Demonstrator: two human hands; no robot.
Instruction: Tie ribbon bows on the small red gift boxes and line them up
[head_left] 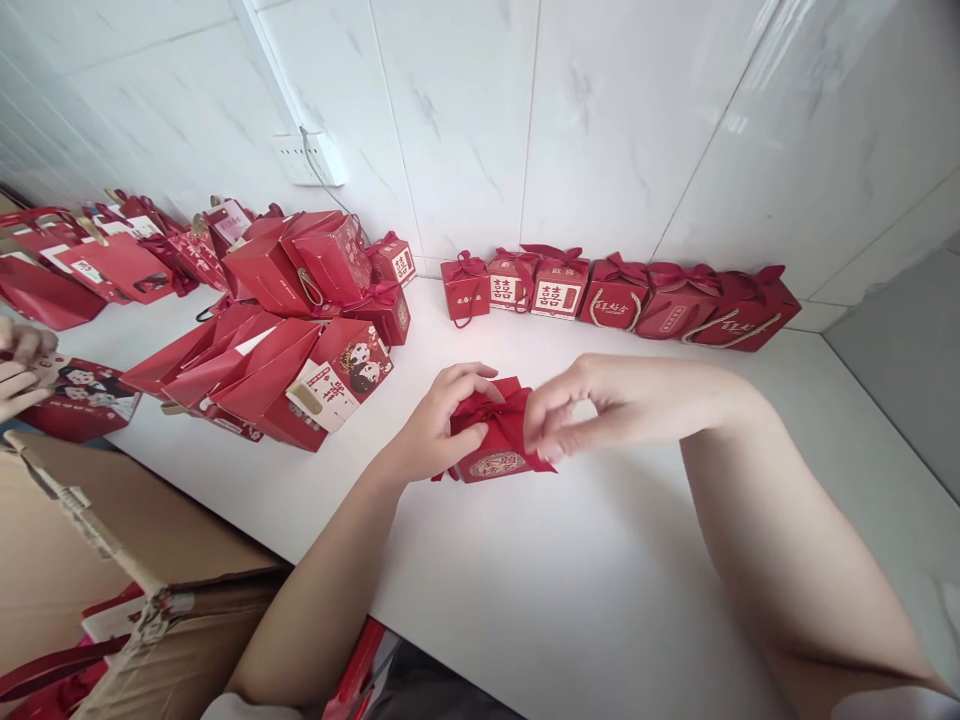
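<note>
Head view: I see my left hand (439,425) closed on the small red box (496,462), which sits on the counter (615,580) between both hands. My right hand (581,410) pinches its ribbon (491,408) from the right, both equally near.

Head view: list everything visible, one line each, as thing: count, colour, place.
small gift box: 1, red with ribbon bow, mid-counter between both hands
box row: 6, red with bows, along the back wall
bag and box pile: many, red, left part of the counter
cartoon-print box: 1, red, far left
carton: 1, brown cardboard, lower left
wall socket: 1, white, upper left wall
counter: 1, white, spans the view
another person's hand: at least 1, far left edge, by the cartoon-print box
left hand: 1, bare, holds the small gift box's left side
right hand: 1, bare, fingers pinch the ribbon at its right side
</note>
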